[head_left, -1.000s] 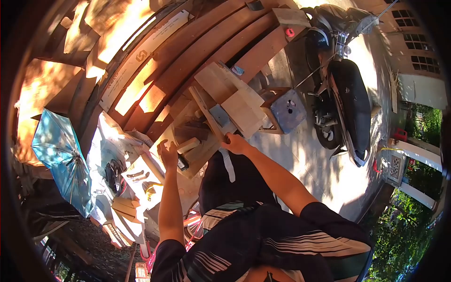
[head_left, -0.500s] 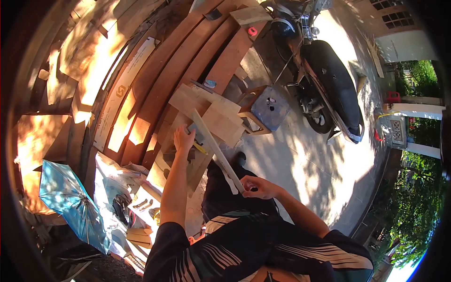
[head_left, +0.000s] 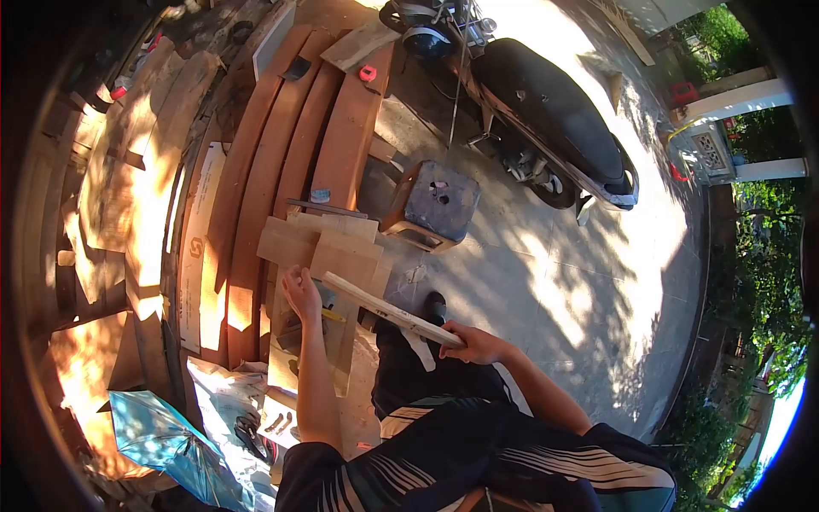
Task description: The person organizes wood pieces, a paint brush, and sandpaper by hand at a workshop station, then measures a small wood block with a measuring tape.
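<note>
Fingers (head_left: 458, 329) gripping wooden strip (head_left: 386, 309), slanting up-left

The long wood stick (head_left: 392, 312) is pale, thin and straight, with small dark marks on its side. It is up in the air on a slant, one end in the right hand (head_left: 473, 343), the other by the lower edge of the flat boards (head_left: 341, 256). These are light brown and lie partly on top of each other. The left hand (head_left: 303, 293) is near their lower left corner, beside a small yellow thing (head_left: 332, 315).
</note>
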`<move>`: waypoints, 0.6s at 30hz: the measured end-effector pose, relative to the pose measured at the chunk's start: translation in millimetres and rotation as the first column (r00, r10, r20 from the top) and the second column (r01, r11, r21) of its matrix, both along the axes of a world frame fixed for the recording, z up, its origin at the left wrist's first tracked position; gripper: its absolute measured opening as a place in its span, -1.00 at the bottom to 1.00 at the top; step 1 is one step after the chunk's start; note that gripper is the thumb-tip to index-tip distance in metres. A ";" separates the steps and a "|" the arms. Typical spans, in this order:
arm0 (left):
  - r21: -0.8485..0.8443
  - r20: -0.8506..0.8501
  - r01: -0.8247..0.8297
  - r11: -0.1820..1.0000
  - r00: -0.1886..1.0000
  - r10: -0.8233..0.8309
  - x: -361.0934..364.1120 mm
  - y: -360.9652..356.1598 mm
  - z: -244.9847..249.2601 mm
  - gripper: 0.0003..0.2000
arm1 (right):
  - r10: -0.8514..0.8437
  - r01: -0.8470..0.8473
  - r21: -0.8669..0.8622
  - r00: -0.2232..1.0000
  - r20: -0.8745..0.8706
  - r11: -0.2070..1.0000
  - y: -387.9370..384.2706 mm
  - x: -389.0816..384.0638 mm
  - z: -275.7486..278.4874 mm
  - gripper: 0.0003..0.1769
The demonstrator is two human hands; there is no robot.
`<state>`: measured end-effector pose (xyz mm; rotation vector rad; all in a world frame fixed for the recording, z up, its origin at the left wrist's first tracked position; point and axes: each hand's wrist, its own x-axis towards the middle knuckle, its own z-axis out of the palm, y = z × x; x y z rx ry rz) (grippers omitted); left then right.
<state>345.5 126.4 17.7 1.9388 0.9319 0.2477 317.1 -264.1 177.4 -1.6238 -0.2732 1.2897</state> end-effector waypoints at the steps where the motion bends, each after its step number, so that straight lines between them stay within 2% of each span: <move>1: -0.384 0.051 0.013 0.923 0.999 0.007 5.3 -13.8 24.9 -0.53 | 0.091 -0.083 -0.054 0.984 0.155 0.995 -5.6 2.4 0.1 -0.50; 2: -0.707 0.088 0.038 0.706 0.996 0.035 6.9 -27.8 53.1 -0.51 | 0.132 -0.098 -0.172 0.972 0.194 0.980 -1.5 8.4 21.0 -0.60; 3: -0.919 0.107 0.070 0.387 0.991 0.074 4.1 -34.0 71.4 -0.48 | 0.109 -0.089 -0.136 0.982 0.154 0.987 -4.3 11.6 23.8 -0.62; 6: -0.955 0.292 0.285 -0.087 0.953 -0.077 -10.3 -46.0 93.7 -0.42 | 0.069 -0.066 -0.081 0.997 0.041 0.995 -21.1 19.8 29.0 -0.63; 8: -0.971 0.213 0.229 0.074 0.961 -0.178 -11.3 -55.1 110.1 -0.46 | 0.035 -0.037 -0.113 0.999 -0.019 0.993 -43.5 31.1 27.0 -0.62; 11: -0.913 0.103 0.237 0.332 0.921 -0.376 -5.6 -73.4 142.6 -0.51 | -0.194 0.192 -0.029 0.955 -0.225 0.981 -85.2 42.5 33.6 -0.54; 12: -0.873 0.069 0.266 0.408 0.897 -0.437 1.3 -89.0 151.4 -0.52 | -0.326 0.347 0.016 0.896 -0.302 0.938 -99.1 46.8 37.6 -0.55; 15: -0.788 0.031 0.299 0.539 0.893 -0.449 24.4 -152.6 169.9 -0.53 | -0.423 0.522 0.202 0.820 -0.385 0.828 -165.0 61.9 36.7 -0.59; 16: -0.790 -0.006 0.258 0.556 0.904 -0.428 35.3 -181.7 176.0 -0.55 | -0.475 0.585 0.237 0.788 -0.392 0.775 -190.6 66.5 41.3 -0.64; 18: -0.767 -0.013 0.271 0.582 0.900 -0.436 60.3 -241.2 161.4 -0.57 | -0.608 0.692 0.271 0.719 -0.336 0.669 -250.3 74.2 42.3 -0.66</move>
